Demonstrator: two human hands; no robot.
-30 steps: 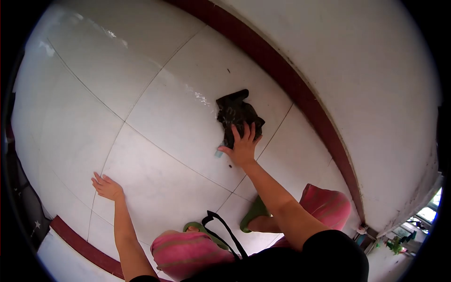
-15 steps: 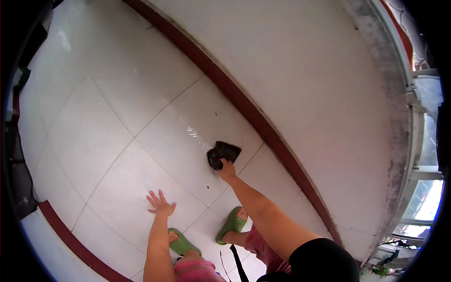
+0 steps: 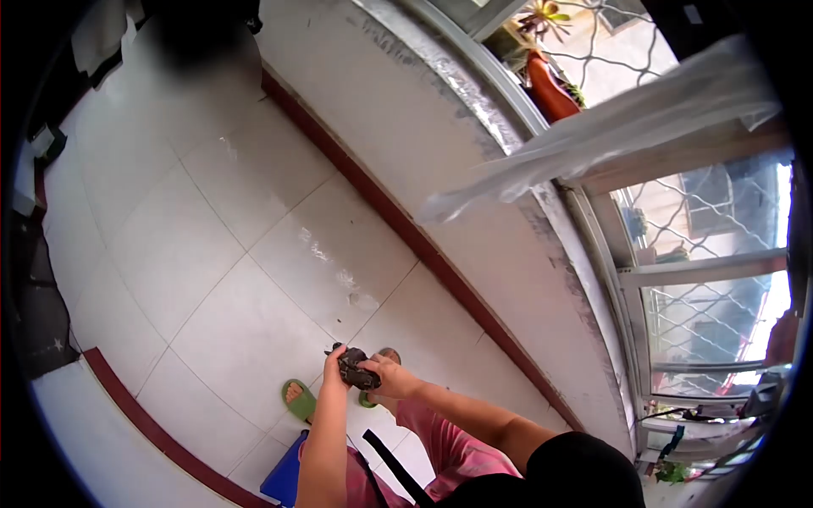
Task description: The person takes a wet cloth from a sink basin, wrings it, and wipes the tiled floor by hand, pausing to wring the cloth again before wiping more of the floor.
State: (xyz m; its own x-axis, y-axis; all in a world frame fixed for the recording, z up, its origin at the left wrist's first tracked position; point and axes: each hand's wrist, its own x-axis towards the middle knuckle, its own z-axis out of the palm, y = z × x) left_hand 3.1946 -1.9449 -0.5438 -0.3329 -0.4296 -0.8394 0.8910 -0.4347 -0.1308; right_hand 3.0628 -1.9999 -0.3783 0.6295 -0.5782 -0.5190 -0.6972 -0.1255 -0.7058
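Note:
A dark, crumpled cloth (image 3: 356, 370) is bunched up between my two hands, above the tiled floor (image 3: 212, 305). My left hand (image 3: 335, 362) grips its left side, and my right hand (image 3: 389, 375) closes on its right side. Parts of the fingers are hidden by the cloth. Wet, shiny streaks (image 3: 318, 250) run across the tiles just beyond my hands. Below the hands are my feet in green slippers (image 3: 298, 398).
A white wall with a dark red skirting (image 3: 373, 203) runs along the right. Windows with wire mesh (image 3: 711, 212) and a hanging translucent plastic sheet (image 3: 593, 140) are beyond it. Another red skirting (image 3: 140, 419) borders the left, near a blue object (image 3: 284, 474) beside my leg.
The cloth has come up off the floor toward me. My left hand, spread apart before, now grips it along with my right. The view has shifted, bringing more of the windows in.

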